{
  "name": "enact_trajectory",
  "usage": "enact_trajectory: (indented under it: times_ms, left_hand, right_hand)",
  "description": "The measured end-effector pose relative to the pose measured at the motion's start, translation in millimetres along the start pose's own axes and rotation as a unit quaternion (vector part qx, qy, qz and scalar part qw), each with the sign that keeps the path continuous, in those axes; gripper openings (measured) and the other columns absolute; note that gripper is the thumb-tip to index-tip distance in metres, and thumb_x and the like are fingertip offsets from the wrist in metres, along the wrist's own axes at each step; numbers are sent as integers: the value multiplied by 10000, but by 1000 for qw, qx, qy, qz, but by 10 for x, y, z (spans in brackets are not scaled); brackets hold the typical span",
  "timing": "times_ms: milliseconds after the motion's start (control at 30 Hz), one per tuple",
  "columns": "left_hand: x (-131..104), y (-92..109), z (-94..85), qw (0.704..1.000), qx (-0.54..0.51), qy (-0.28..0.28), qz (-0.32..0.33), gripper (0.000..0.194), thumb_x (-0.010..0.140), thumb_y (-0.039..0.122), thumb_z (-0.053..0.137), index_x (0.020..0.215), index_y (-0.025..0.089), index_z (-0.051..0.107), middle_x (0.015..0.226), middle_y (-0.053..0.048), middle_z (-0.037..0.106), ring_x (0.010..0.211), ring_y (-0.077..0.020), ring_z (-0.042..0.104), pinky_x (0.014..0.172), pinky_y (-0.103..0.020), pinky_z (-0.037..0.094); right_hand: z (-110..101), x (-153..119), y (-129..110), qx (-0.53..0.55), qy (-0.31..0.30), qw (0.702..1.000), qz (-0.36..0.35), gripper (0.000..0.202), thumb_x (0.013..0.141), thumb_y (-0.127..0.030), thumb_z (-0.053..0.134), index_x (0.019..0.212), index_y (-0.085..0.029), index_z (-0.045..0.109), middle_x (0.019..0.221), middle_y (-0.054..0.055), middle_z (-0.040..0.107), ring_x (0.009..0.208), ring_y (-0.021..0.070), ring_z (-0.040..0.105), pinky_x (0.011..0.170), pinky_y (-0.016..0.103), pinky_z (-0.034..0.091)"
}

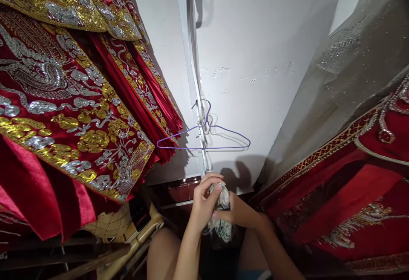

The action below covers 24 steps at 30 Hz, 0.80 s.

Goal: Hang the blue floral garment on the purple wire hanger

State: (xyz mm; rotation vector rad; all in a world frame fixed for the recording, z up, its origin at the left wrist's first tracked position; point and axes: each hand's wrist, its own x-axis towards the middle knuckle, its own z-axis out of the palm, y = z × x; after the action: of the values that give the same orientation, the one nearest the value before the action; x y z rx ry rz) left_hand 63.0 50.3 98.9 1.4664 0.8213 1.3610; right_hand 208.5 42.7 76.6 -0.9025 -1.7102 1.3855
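Note:
A bunched, white-and-dark patterned cloth (224, 229) hangs between my hands at the bottom middle of the head view. My left hand (207, 194) is closed around its upper part, thumb laid along the front. Lower on the right side, my right hand (231, 212) grips the same cloth, its fingers partly hidden behind it. Beyond my hands, a purple wire hanger (204, 148) with nothing on it hangs from a hook on a white upright rail (194, 58) at the wall.
On the left hang red garments (76, 114) with gold and silver sequin embroidery. Red and grey beaded garments (338, 194) fill the right side. A bamboo chair (143, 237) stands low at the left, beside a woven tan item (110, 222). The white wall (249, 58) is straight ahead.

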Motion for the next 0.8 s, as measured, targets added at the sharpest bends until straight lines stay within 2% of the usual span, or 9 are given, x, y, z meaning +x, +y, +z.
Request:
enact_trajectory:
  times_ms: [100, 200, 267, 333, 467, 533, 633, 733, 800]
  left_hand:
    - [-50, -12, -212, 998, 45, -22, -26, 304, 935, 477, 599, 1040, 203, 677, 1287, -125, 615, 1200, -280, 552, 1049, -393, 402]
    - [-226, -117, -478, 981, 32, -131, -139, 424, 962, 520, 533, 1284, 246, 561, 1353, -99, 602, 1220, -273, 557, 1067, -405, 408]
    - [-376, -180, -633, 955, 78, -218, -185, 469, 935, 533, 568, 1289, 226, 595, 1314, -89, 633, 1214, -288, 565, 1080, -397, 404]
    - [-491, -194, -767, 930, 169, -257, -201, 473, 885, 548, 623, 1188, 188, 670, 1225, -89, 679, 1161, -303, 588, 1050, -378, 426]
    - [-495, -72, -1007, 878, 377, -207, -212, 484, 887, 612, 545, 978, 164, 704, 1019, -88, 721, 953, -284, 640, 877, -339, 478]
    - [-415, 21, -1107, 837, 464, -190, -219, 501, 919, 610, 465, 910, 166, 697, 975, -108, 723, 920, -295, 653, 834, -343, 471]
    - [-302, 140, -1220, 773, 552, -186, -250, 467, 952, 525, 397, 915, 172, 699, 1005, -153, 731, 972, -336, 669, 838, -386, 461]
    - [-239, 224, -1294, 726, 608, -182, -263, 467, 969, 467, 366, 1040, 161, 712, 1102, -196, 722, 1123, -382, 629, 950, -492, 417]
    - [-204, 268, -1322, 713, 632, -171, -253, 468, 972, 447, 374, 1118, 153, 707, 1177, -210, 700, 1210, -388, 582, 1004, -537, 380]
  right_hand:
    - [38, 113, -114, -19, -25, 999, 12, 131, 848, -284, 615, 889, -174, 672, 783, 23, 649, 774, 205, 585, 732, 310, 500]
    - [-86, 219, -181, -64, -4, 998, -3, 143, 848, -244, 566, 735, -176, 623, 664, -3, 590, 656, 166, 533, 625, 270, 456]
    - [-239, 318, -237, -94, 32, 995, -32, 139, 815, -204, 543, 692, -183, 604, 640, -11, 579, 629, 159, 524, 595, 259, 439]
    - [-404, 473, -279, -121, 96, 985, -80, 122, 768, -171, 528, 739, -193, 645, 701, -1, 627, 697, 180, 575, 654, 269, 471]
    - [-620, 941, -216, -119, 256, 952, -119, 372, 743, -204, 572, 1092, -222, 700, 1068, 48, 717, 1059, 243, 632, 939, 336, 484]
    - [-647, 1159, -127, -113, 258, 955, -88, 366, 764, -270, 595, 1109, -206, 700, 1117, 72, 718, 1106, 257, 631, 970, 363, 478]
    - [-649, 1293, -9, -124, 219, 967, -46, 254, 776, -336, 597, 923, -172, 723, 939, 81, 746, 961, 273, 675, 873, 381, 512]
    - [-693, 1171, 61, -140, 225, 963, -49, 212, 776, -363, 623, 840, -177, 703, 850, 65, 737, 866, 267, 668, 796, 365, 508]
    - [-752, 1025, 93, -168, 234, 957, -45, 201, 781, -376, 636, 834, -192, 693, 837, 56, 730, 833, 256, 656, 762, 347, 499]
